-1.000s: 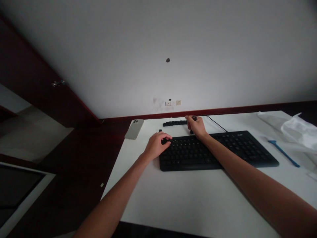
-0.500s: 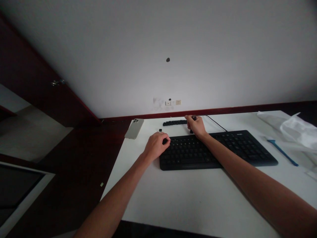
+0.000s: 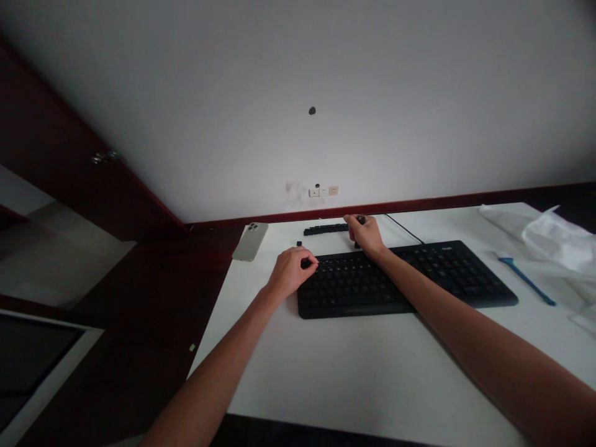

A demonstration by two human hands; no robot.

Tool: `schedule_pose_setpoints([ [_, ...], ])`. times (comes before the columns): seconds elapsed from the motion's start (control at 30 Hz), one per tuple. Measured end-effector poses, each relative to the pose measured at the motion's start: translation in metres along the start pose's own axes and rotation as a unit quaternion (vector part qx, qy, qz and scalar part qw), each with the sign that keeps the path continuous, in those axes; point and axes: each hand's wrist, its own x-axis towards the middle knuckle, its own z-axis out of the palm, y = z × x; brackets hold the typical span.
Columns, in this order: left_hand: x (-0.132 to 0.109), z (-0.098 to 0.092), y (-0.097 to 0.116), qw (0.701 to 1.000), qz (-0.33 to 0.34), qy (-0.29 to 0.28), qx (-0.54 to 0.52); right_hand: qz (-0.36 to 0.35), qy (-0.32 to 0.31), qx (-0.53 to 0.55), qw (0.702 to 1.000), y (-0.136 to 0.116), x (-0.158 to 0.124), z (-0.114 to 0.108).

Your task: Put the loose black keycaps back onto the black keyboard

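Observation:
A black keyboard (image 3: 358,288) lies across the white table. My left hand (image 3: 292,270) is at its upper left corner, thumb and forefinger pinched together beside the top row of keys; whatever they hold is too small to make out. Over the keyboard's back edge, my right hand (image 3: 366,236) is closed around a dark, short tool (image 3: 361,219); it shows above and below the fist, but its kind is unclear. Behind the keyboard runs a row of black keycaps (image 3: 326,229), partly covered by the right hand. One separate black keycap (image 3: 299,243) lies just beyond my left hand.
A phone (image 3: 250,241) rests at the table's back left. To the right are a blue slim tool (image 3: 526,280) and crumpled white plastic (image 3: 554,239). A black cable (image 3: 404,228) trails behind the keyboard. The wall with sockets (image 3: 324,192) stands beyond the table.
The whole view has shifted slightly. Both hands keep nearly the same places and grips at the keyboard.

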Motion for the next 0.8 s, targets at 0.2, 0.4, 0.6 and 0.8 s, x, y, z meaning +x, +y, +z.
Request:
schedule_pose_setpoints([
  [0.2,0.000,-0.002,0.002,1.000,-0.004,-0.008,0.001,0.014,0.001,0.002,1.000,-0.003,-0.002,0.001],
  [0.4,-0.001,-0.002,-0.003,0.999,-0.035,0.003,-0.034,0.012,0.003,0.018,1.000,0.002,0.001,0.001],
  [0.6,0.003,-0.004,-0.022,0.986,-0.040,0.155,-0.048,-0.006,-0.025,0.120,0.992,-0.018,-0.009,0.009],
  [0.8,0.008,0.003,-0.057,0.957,-0.149,0.234,-0.082,0.023,-0.171,0.237,0.956,-0.051,-0.042,0.041],
])
